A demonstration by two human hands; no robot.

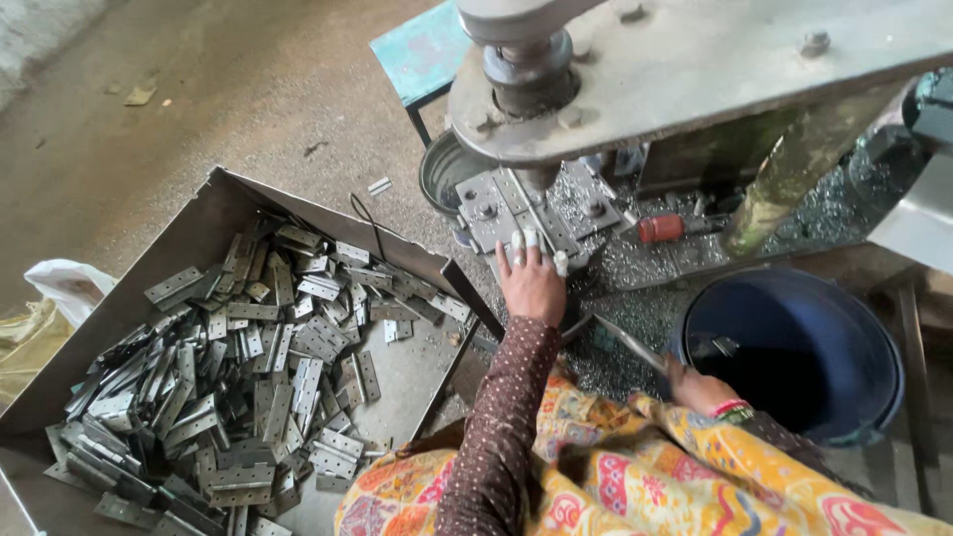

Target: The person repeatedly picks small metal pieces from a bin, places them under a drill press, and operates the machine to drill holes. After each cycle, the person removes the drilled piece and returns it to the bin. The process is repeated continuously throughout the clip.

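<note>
My left hand (pixel 531 283) reaches forward onto the grey die plate (pixel 496 208) of a press, just under its round punch (pixel 526 74). The fingertips are wrapped in white tape and lie flat on the metal; nothing shows gripped in them. My right hand (pixel 698 387), with a bangle at the wrist, is closed around a thin metal rod (pixel 627 342) that points up and left across the bench. It sits at the left rim of a blue bucket (pixel 874 337).
A large sheet-metal tray (pixel 199 213) at the left holds several flat metal hinge plates (pixel 248 367). Metal shavings cover the bench (pixel 645 273), where a red-handled tool (pixel 663 228) lies. A grey pot (pixel 442 174) and a teal stool (pixel 422 50) stand behind.
</note>
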